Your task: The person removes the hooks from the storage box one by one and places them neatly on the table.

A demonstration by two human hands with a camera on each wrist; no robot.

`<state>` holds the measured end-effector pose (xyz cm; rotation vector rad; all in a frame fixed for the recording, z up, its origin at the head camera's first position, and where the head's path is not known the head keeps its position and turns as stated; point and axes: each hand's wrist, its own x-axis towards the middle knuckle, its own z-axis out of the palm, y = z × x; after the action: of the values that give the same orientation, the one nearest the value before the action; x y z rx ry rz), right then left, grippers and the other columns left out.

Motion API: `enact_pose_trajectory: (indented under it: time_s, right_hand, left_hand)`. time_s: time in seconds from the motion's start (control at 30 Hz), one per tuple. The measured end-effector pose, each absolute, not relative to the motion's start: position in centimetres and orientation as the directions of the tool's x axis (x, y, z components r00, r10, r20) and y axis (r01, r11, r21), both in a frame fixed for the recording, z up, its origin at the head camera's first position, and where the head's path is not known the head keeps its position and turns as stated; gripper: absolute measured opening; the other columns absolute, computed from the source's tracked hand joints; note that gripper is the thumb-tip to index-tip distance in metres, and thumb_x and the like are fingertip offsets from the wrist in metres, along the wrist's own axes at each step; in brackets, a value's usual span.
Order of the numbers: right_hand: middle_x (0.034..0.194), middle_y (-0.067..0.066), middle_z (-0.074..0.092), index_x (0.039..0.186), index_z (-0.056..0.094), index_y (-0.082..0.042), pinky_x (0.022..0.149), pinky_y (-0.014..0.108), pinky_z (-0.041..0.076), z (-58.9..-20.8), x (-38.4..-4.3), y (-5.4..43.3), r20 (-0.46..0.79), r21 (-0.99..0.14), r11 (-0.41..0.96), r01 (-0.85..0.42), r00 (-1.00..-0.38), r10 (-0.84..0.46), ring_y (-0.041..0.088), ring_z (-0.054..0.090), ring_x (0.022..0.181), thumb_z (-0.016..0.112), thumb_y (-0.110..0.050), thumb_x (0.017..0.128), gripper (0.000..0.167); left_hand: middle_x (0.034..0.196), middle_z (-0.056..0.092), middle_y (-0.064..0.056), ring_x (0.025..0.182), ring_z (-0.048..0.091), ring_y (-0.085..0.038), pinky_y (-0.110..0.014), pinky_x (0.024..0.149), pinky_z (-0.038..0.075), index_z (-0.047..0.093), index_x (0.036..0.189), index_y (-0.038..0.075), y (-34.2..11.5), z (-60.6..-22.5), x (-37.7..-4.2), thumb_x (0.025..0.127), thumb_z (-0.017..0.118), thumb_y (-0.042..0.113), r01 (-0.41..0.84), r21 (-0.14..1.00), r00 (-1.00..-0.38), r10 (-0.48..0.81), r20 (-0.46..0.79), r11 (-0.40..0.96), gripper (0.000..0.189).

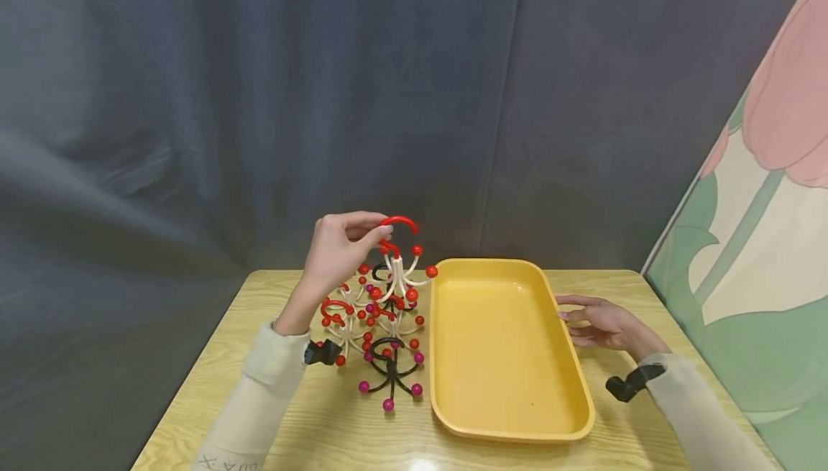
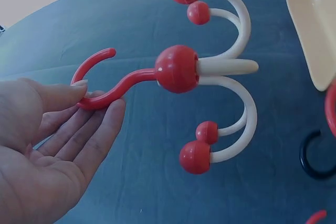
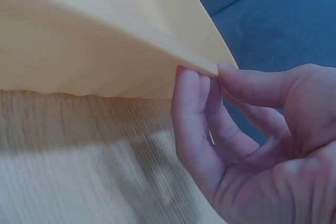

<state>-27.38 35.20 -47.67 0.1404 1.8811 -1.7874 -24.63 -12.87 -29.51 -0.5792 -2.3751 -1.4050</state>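
Observation:
My left hand (image 1: 343, 249) pinches the red hook end of a white claw hanger (image 1: 397, 268) with red balls on its curved prongs. It hangs above the other hangers, left of the yellow tray (image 1: 498, 349). In the left wrist view, thumb and fingers grip the bend of the red hook, and the white prongs (image 2: 249, 121) spread away from the hand. On the tray's right side, my right hand (image 1: 604, 325) holds the rim. The right wrist view has the thumb on the edge of the rim (image 3: 197, 66) and the fingers beneath it.
Several more claw hangers stand on the wooden table (image 1: 310, 428) left of the tray, among them a black one (image 1: 391, 369) with magenta balls and a white one (image 1: 345, 333) with a red hook. A dark curtain (image 1: 388, 97) hangs behind the table.

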Motion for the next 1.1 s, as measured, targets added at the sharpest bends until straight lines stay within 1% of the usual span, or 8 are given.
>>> enact_pose_trajectory:
  time_s: [0.07, 0.2, 0.33, 0.47, 0.67, 0.87, 1.0, 1.1]
  right_hand:
    - [0.102, 0.000, 0.078, 0.149, 0.057, -0.014, 0.083, 0.035, 0.066, -47.6, -27.4, 35.2, -0.440, -0.897, 0.108, 0.428, -0.850, -0.289, 0.015, 0.077, 0.088, 0.064, -0.010, 0.104, 0.045]
    - [0.102, 0.000, 0.078, 0.147, 0.059, -0.015, 0.083, 0.035, 0.066, -47.5, -27.4, 35.2, -0.438, -0.898, 0.107, 0.426, -0.849, -0.296, 0.015, 0.076, 0.089, 0.064, -0.011, 0.105, 0.043]
    - [0.102, 0.000, 0.078, 0.149, 0.057, -0.013, 0.083, 0.035, 0.066, -47.5, -27.4, 35.0, -0.443, -0.896, 0.110, 0.430, -0.847, -0.293, 0.015, 0.076, 0.088, 0.064, -0.010, 0.105, 0.045]
    - [0.102, 0.000, 0.078, 0.148, 0.057, -0.013, 0.083, 0.035, 0.066, -47.5, -27.3, 35.0, -0.447, -0.894, 0.107, 0.436, -0.843, -0.301, 0.015, 0.077, 0.089, 0.064, -0.011, 0.104, 0.044]
    - [0.102, 0.000, 0.077, 0.150, 0.054, -0.012, 0.083, 0.034, 0.066, -47.5, -27.4, 35.2, -0.446, -0.895, 0.119, 0.430, -0.842, -0.304, 0.014, 0.077, 0.089, 0.065, -0.012, 0.104, 0.047]
    - [0.100, 0.000, 0.076, 0.154, 0.049, -0.009, 0.083, 0.034, 0.066, -47.5, -27.5, 35.2, -0.459, -0.888, 0.128, 0.441, -0.842, -0.283, 0.014, 0.076, 0.087, 0.067, -0.013, 0.103, 0.054]
    - [0.101, -0.001, 0.077, 0.151, 0.054, -0.012, 0.083, 0.034, 0.066, -47.5, -27.5, 35.2, -0.458, -0.888, 0.114, 0.445, -0.841, -0.287, 0.015, 0.077, 0.088, 0.067, -0.013, 0.103, 0.049]
    - [0.101, -0.001, 0.078, 0.145, 0.060, -0.016, 0.084, 0.034, 0.066, -47.5, -27.4, 35.2, -0.457, -0.888, 0.101, 0.449, -0.839, -0.296, 0.015, 0.077, 0.089, 0.067, -0.012, 0.104, 0.043]
  left_hand:
    - [0.100, 0.083, -0.012, 0.090, 0.081, -0.030, -0.024, 0.049, 0.046, 0.080, 0.116, 0.007, -13.8, -29.8, -24.1, 0.097, 0.078, 0.022, 0.489, 0.749, -0.868, 0.169, 0.466, 0.446, 0.024]
    - [0.099, 0.083, -0.011, 0.089, 0.081, -0.030, -0.024, 0.052, 0.050, 0.081, 0.115, 0.010, -15.5, -30.6, -23.0, 0.096, 0.079, 0.022, 0.478, 0.744, -0.872, 0.148, 0.467, 0.466, 0.023]
    - [0.101, 0.083, -0.011, 0.090, 0.082, -0.027, -0.021, 0.064, 0.058, 0.081, 0.116, 0.009, -17.1, -31.5, -21.8, 0.096, 0.079, 0.024, 0.462, 0.739, -0.875, 0.117, 0.470, 0.491, 0.025]
    - [0.102, 0.083, -0.012, 0.091, 0.082, -0.023, -0.017, 0.073, 0.060, 0.080, 0.116, 0.008, -18.5, -32.5, -20.6, 0.096, 0.080, 0.024, 0.445, 0.741, -0.876, 0.073, 0.476, 0.502, 0.026]
    - [0.101, 0.083, -0.015, 0.085, 0.080, -0.007, -0.015, 0.073, 0.060, 0.080, 0.115, 0.007, -20.0, -34.0, -19.0, 0.095, 0.080, 0.019, 0.429, 0.756, -0.876, 0.024, 0.482, 0.495, 0.023]
    - [0.100, 0.083, -0.010, 0.087, 0.079, -0.003, -0.016, 0.066, 0.056, 0.080, 0.116, 0.007, -21.1, -35.6, -18.1, 0.095, 0.079, 0.017, 0.415, 0.724, -0.877, 0.031, 0.480, 0.551, 0.023]
    - [0.102, 0.083, -0.009, 0.087, 0.078, -0.001, -0.017, 0.071, 0.059, 0.080, 0.117, 0.008, -22.2, -36.6, -17.2, 0.096, 0.078, 0.018, 0.392, 0.729, -0.891, 0.036, 0.452, 0.562, 0.023]
    - [0.103, 0.083, -0.010, 0.087, 0.078, -0.001, -0.017, 0.073, 0.061, 0.080, 0.117, 0.008, -23.0, -37.5, -16.7, 0.097, 0.077, 0.017, 0.381, 0.754, -0.902, 0.038, 0.429, 0.535, 0.022]
